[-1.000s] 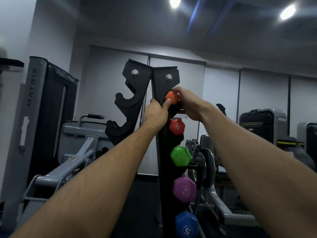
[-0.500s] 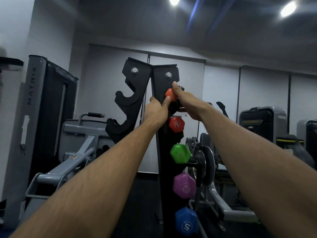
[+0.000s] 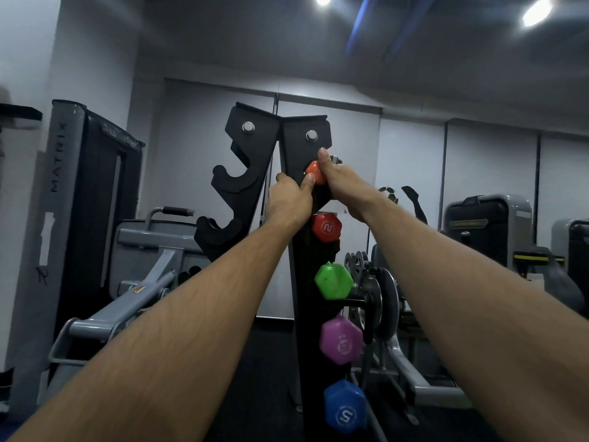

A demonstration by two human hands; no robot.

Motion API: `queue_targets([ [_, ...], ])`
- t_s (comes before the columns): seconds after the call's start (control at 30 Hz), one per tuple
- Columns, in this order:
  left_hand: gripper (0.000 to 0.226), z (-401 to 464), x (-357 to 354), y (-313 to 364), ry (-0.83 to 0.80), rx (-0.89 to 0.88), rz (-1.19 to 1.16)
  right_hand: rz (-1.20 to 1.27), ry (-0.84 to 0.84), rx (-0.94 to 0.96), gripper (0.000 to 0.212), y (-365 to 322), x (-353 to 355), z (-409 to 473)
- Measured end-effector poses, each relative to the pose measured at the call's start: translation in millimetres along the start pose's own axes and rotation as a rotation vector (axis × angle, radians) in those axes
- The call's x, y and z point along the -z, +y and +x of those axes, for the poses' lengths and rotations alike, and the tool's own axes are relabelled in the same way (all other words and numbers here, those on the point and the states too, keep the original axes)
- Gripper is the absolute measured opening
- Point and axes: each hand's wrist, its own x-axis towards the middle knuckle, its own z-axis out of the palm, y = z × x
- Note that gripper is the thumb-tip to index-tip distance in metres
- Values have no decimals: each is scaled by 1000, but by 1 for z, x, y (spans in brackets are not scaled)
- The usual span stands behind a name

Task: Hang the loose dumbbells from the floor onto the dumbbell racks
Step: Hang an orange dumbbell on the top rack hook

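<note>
- Up top: orange dumbbell [image 3: 315, 172] at rack [image 3: 304, 135] top hook, above the red one [image 3: 326, 227].
- Left hand [image 3: 288, 199] and right hand [image 3: 341, 183] both clasp it.
- Likely light, rigid, smooth-coated; hold by the heads.

**Matt black steel, glossy coated dumbbell heads**

The dumbbell rack [image 3: 306, 282] looks like flat plate metal with a matt black, slightly grainy finish; two bright bare-metal bolt heads [image 3: 248, 127] shine near its top. The orange dumbbell [image 3: 314, 171] has a smooth, satiny coating that looks like vinyl or rubber. The red dumbbell [image 3: 326, 227], green dumbbell [image 3: 333, 281], purple dumbbell [image 3: 341, 340] and blue dumbbell [image 3: 345, 406] share that smooth, lightly glossy skin, with pale printed marks on some faces. The weight machine [image 3: 95, 199] at left has a grey painted metal frame with a soft sheen and dark matt panels.
</note>
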Motion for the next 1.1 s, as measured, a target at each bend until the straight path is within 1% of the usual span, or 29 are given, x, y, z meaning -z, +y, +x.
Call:
queue_targets([
  [0.23, 58, -1, -2, -3, -1, -17, 22, 28, -35, 19, 75, 4, 0, -6],
  [0.4, 58, -2, -2, -2, -11, -22, 31, -16, 23, 75, 72, 7, 2, -6],
  [0.5, 58, -1, -1, -3, -16, -23, 35, 20, 35, 87, 69, 11, 0, -8],
  [0.6, 57, -1, -1, -4, -18, -20, 32, 25, 42, 96, 73, 12, -2, -6],
  [0.8, 56, -2, 1, -3, -27, -28, 10, -29, -1, 87, 69, 3, 1, -7],
  [0.87, 56, -3, 1, -4, -38, -26, 3, -20, -27, 85, 73, 6, 3, -6],
  [1.0, 53, -2, 1, -6, -47, -35, -5, 37, -59, 78, 73, 11, 5, -6],
  [1.1, 54, -2, 1, -6, -55, -42, -12, 45, -140, 86, 60, 13, 8, -8],
])
